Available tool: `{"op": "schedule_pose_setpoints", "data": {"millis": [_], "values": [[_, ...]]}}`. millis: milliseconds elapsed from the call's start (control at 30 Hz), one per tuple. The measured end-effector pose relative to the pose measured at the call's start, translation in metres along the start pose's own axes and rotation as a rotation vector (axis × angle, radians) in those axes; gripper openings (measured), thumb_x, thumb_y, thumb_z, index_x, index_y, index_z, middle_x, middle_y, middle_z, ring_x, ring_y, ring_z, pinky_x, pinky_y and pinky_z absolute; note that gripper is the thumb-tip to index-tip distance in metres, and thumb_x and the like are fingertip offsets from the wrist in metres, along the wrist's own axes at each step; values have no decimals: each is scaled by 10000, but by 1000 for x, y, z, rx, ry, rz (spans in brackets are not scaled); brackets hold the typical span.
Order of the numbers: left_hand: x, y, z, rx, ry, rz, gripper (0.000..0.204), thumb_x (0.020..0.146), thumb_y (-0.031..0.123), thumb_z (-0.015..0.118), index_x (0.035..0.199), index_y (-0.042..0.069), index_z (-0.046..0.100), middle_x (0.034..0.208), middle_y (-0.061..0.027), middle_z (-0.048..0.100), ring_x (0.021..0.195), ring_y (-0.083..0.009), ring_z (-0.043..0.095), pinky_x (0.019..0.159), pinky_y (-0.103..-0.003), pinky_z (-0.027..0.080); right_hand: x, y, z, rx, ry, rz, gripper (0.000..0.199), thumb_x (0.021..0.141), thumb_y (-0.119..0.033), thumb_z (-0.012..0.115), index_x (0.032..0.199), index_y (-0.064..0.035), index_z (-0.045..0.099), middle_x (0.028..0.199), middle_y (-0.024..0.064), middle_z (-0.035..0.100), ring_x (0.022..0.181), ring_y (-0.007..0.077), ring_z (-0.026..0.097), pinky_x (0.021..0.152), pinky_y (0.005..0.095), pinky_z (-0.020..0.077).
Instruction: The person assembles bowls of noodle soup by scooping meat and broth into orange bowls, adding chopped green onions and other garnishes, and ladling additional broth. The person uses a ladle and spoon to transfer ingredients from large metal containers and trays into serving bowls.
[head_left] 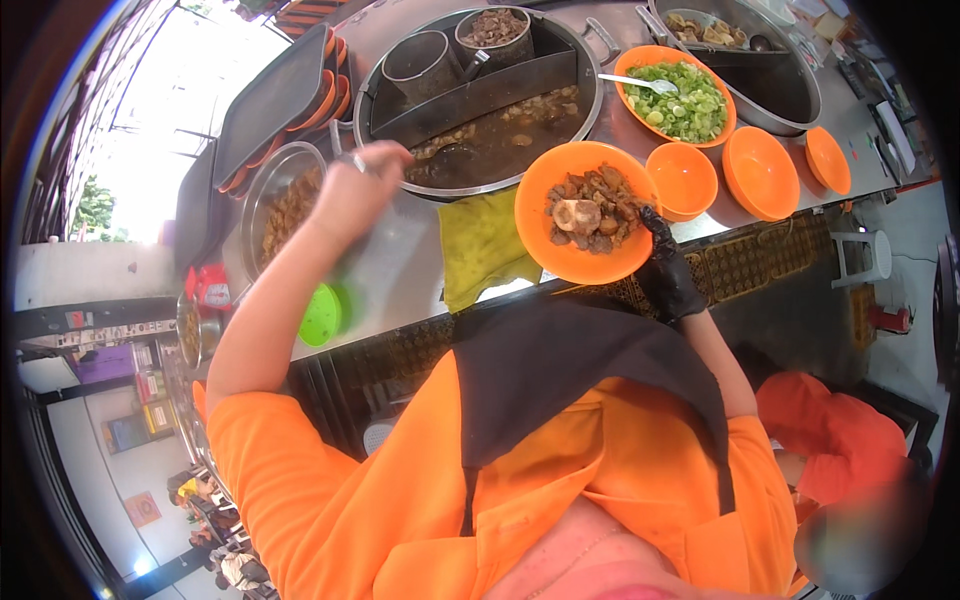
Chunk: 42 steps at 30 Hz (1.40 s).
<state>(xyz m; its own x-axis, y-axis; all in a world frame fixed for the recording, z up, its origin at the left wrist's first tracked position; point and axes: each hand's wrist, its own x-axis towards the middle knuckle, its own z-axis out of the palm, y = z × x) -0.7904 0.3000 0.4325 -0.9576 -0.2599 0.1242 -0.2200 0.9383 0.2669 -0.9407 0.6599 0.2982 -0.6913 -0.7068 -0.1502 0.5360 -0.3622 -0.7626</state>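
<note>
At the near edge of the bench [400,300], the right hand [670,268] pinches the bowl [590,268]; a slack thumb could spill meat [605,215]. Whether the left hand [368,180] grips is unclear.

1. The person's left arm [280,268] is extended forward.
2. The left grip [365,182] is bare and slightly blurred.
3. The right arm [722,362] is placed closer in.
4. The right grip [670,272] is black-gloved and closed.
</note>
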Motion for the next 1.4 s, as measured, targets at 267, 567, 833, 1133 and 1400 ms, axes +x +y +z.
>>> {"op": "schedule_pose_setpoints", "data": {"millis": [267, 567, 833, 1133, 1400], "values": [[20, -57, -73, -694, 380, -678, 273, 901, 109, 455, 1051, -55, 613, 916, -157, 657, 720, -200, 676, 644, -263, 562, 28, 10, 1, 93, 97, 31, 487, 1002, -301, 488, 1397, -42, 372, 1357, 120, 476, 1235, 216, 481, 1023, 366, 430], [-6, -17, -149, -765, 501, -587, 305, 912, 131, 494, 1129, -58, 592, 1017, -163, 635, 840, -245, 685, 751, -280, 581, 54, 25, 4, 64, 68, 37, 599, 983, -449, 460, 1416, -55, 333, 1379, 127, 462, 1242, 243, 491, 1014, 399, 455], [-25, 79, -242, -649, 450, -426, 310, 930, 147, 521, 1144, -62, 603, 1018, -156, 645, 913, -237, 683, 872, -280, 567, 32, 12, 13, 66, -29, 23, 618, 987, -485, 419, 1431, -68, 321, 1396, 126, 451, 1252, 243, 486, 1021, 408, 447], [-19, 204, -202, -515, 702, -190, 174, 819, 101, 546, 849, -55, 617, 721, -153, 632, 616, -258, 671, 549, -320, 570, 47, 24, -8, 122, -8, 44, 663, 950, -548, 456, 1403, -71, 373, 1358, 123, 498, 1216, 263, 523, 974, 431, 487], [-32, 214, -196, -322, 479, -73, 249, 907, 146, 531, 1018, -55, 628, 973, -150, 651, 852, -241, 676, 759, -300, 557, 49, 25, -3, 169, -36, 23, 636, 960, -527, 447, 1404, -78, 368, 1352, 115, 503, 1196, 249, 538, 968, 428, 493]]}}
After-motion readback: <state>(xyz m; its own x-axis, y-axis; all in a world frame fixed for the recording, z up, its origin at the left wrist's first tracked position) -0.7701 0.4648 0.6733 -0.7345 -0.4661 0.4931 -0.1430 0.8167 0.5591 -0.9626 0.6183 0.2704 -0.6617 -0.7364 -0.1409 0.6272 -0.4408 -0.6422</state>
